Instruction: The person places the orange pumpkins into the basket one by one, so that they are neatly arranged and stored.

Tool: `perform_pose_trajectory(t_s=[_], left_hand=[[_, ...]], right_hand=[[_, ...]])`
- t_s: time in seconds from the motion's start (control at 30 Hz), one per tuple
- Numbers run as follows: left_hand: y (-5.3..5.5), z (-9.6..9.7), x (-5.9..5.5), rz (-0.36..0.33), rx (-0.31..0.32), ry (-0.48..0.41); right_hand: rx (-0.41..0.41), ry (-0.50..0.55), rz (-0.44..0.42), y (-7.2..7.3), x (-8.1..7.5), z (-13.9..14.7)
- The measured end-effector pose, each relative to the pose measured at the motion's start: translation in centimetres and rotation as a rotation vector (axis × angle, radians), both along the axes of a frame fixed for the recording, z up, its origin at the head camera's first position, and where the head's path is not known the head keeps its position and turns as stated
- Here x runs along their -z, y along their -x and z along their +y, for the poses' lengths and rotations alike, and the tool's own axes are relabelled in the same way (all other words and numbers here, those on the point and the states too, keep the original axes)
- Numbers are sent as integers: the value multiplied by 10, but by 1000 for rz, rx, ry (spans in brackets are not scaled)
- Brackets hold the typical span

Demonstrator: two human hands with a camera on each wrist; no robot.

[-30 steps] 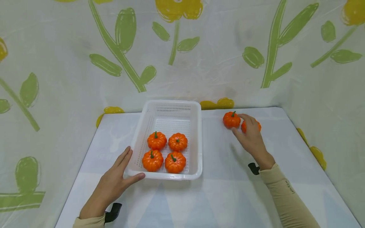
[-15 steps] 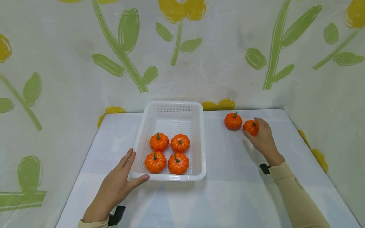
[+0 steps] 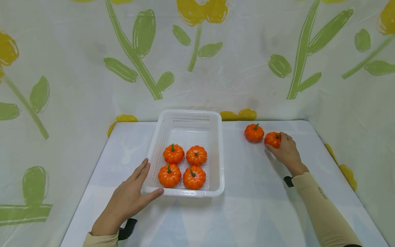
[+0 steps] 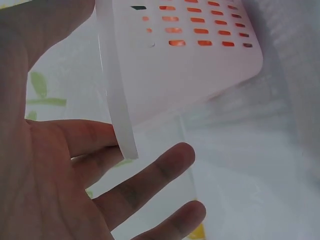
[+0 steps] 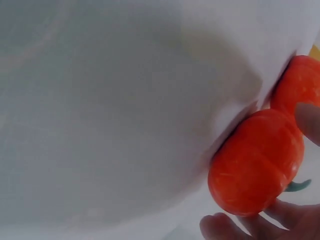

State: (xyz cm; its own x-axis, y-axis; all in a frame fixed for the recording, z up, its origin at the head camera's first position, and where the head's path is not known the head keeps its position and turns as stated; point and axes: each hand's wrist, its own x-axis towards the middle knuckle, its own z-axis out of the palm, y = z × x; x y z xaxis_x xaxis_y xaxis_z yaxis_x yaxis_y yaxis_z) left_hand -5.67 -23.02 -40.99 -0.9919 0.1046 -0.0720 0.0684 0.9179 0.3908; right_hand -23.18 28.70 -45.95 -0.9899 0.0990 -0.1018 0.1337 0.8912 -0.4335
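In the head view my right hand (image 3: pixel 289 155) grips a small orange pumpkin (image 3: pixel 273 140) with a green stem at the back right of the table. The right wrist view shows the fingers (image 5: pixel 270 227) along one side of this pumpkin (image 5: pixel 252 165) and the thumb opposite. Just left of it sits another pumpkin (image 3: pixel 254 133). My left hand (image 3: pixel 129 199) rests at the near left corner of a white perforated plastic basket (image 3: pixel 222 161), fingers extended along its side and thumb over the front rim. Several pumpkins (image 3: pixel 194 177) lie in the basket's near half.
A white table (image 3: pixel 247 212) carries everything. Behind and beside it hangs a pale cloth (image 3: pixel 234 82) printed with yellow flowers and green leaves. Each wrist wears a black device (image 3: pixel 128 229).
My right hand has shifted right from between the two loose pumpkins and closed its thumb and fingers around the right one. The left hand has stayed at the basket corner.
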Motion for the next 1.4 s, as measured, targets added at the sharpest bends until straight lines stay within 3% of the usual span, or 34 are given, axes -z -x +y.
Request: perform_pose_trajectory(t_s=[0.4,1.0,1.23,1.4], left_hand=[[2,-4,-4,12,18,19],[5,-3,-3,19,-2,23],[4,-4,-2,24,-6,18],[4,-5,-1,24,-10,17]], right_hand=[[35,13,4,2,6,3],[86,140,48,5,8,1],[135,197,119,4,6,-1],[128,227,239,3,2,-6]])
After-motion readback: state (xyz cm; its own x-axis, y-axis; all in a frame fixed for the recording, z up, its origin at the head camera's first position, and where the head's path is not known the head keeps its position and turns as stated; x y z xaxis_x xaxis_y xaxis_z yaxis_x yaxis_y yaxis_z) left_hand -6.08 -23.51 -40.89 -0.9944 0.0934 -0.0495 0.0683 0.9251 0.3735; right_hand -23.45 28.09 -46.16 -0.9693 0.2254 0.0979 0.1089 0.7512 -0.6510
